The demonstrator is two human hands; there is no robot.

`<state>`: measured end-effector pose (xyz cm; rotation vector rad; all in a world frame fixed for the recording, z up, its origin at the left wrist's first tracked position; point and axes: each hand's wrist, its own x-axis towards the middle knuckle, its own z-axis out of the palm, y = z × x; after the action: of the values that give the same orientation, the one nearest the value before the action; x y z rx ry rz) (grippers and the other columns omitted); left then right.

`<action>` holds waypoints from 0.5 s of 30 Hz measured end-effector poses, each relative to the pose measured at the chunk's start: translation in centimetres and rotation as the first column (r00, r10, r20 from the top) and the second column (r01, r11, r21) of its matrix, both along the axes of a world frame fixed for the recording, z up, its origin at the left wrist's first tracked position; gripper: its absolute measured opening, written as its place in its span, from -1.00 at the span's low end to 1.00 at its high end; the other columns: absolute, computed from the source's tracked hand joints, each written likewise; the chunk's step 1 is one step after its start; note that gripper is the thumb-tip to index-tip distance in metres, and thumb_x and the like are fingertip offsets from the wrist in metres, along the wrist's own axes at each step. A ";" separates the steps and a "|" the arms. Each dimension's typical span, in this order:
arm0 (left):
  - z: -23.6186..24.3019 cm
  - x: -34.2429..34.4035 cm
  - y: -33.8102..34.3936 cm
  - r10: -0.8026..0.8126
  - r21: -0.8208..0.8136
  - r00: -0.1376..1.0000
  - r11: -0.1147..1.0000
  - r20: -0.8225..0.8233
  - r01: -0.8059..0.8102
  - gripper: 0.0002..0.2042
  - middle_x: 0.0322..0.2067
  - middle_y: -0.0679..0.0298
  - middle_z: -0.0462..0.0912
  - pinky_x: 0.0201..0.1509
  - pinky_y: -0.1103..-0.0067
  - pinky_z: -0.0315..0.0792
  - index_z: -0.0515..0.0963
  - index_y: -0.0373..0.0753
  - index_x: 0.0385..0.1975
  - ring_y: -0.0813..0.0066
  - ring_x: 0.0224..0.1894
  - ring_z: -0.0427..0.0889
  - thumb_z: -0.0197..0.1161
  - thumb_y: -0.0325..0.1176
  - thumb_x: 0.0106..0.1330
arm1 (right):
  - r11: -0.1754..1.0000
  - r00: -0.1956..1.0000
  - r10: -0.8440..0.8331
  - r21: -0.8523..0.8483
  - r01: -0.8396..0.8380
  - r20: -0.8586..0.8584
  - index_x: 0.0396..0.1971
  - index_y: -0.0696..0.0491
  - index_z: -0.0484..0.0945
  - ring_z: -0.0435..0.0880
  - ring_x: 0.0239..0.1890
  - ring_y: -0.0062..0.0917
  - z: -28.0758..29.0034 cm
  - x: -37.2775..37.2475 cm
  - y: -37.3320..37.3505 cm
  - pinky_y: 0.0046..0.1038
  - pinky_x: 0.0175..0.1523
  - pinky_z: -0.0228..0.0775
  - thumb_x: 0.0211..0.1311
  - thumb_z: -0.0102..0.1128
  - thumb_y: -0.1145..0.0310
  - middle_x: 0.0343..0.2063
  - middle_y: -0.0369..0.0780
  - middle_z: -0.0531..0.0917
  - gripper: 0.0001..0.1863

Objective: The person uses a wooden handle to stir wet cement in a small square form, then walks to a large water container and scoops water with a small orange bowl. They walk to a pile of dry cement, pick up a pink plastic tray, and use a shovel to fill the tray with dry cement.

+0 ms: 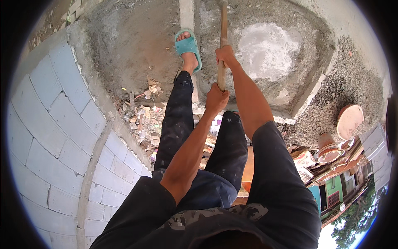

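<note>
Gripping the wooden handle (223, 25): upper centre, fingers of our left hand (217, 99) and right hand (225, 56) wrapped round it.
Far end: cut off; we judge tool work in hand, the next move calling for steady grips.
Teal sandal (191, 46): left of the handle.

On my left foot I wear a teal sandal (187, 45), open at the toes, with one broad strap. Near the sandal sits the bunched cuff (183, 79) of my dark trousers (175, 114); pale specks dot the cloth on both legs. Well apart from the sandal, beyond the trousers, is my dark shirt (161, 232), with short, loose, plain sleeves (278, 166) and a jagged, camouflage-like grey pattern (182, 220) across the chest.
</note>
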<state>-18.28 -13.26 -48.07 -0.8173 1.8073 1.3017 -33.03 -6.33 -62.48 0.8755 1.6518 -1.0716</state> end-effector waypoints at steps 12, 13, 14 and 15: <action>2.2 2.5 1.0 0.199 0.046 0.972 0.977 0.124 -0.206 -0.83 -0.69 0.37 0.37 -0.72 0.55 0.23 0.34 -0.31 -0.35 0.60 -0.76 0.34 0.17 -0.38 0.21 | 0.904 0.915 -0.388 -0.147 0.401 0.113 -0.44 0.35 0.55 0.66 -0.61 -0.39 1.1 3.2 -0.5 -0.33 -0.58 0.49 0.14 0.28 0.42 -0.65 -0.10 0.60 -0.76; 2.2 3.0 1.5 0.191 0.027 0.976 0.981 0.101 -0.194 -0.82 -0.69 0.36 0.38 -0.71 0.54 0.24 0.34 -0.31 -0.34 0.59 -0.76 0.34 0.17 -0.38 0.21 | 0.887 0.908 -0.407 -0.193 0.419 0.098 -0.48 0.32 0.54 0.62 -0.63 -0.41 1.3 3.4 -0.1 -0.33 -0.59 0.47 0.14 0.29 0.43 -0.65 -0.11 0.58 -0.78; 2.6 3.3 1.9 0.135 -0.026 0.986 0.991 0.096 -0.134 -0.82 -0.68 0.34 0.39 -0.68 0.53 0.27 0.35 -0.32 -0.34 0.57 -0.74 0.37 0.16 -0.38 0.21 | 0.868 0.898 -0.432 -0.231 0.440 0.086 -0.51 0.29 0.52 0.58 -0.66 -0.43 1.1 3.8 0.7 -0.34 -0.60 0.45 0.14 0.29 0.44 -0.65 -0.13 0.56 -0.79; 3.0 3.5 2.2 0.077 -0.078 0.993 0.994 0.092 -0.070 -0.82 -0.67 0.32 0.41 -0.65 0.51 0.29 0.35 -0.33 -0.33 0.55 -0.73 0.39 0.16 -0.37 0.21 | 0.846 0.885 -0.459 -0.270 0.460 0.073 -0.54 0.26 0.51 0.55 -0.68 -0.44 1.1 4.3 1.5 -0.35 -0.61 0.44 0.14 0.30 0.44 -0.65 -0.14 0.55 -0.79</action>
<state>-14.77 -11.10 -45.08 -0.9786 1.7742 1.2269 -28.71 -4.87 -61.36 1.1111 1.2628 -1.5875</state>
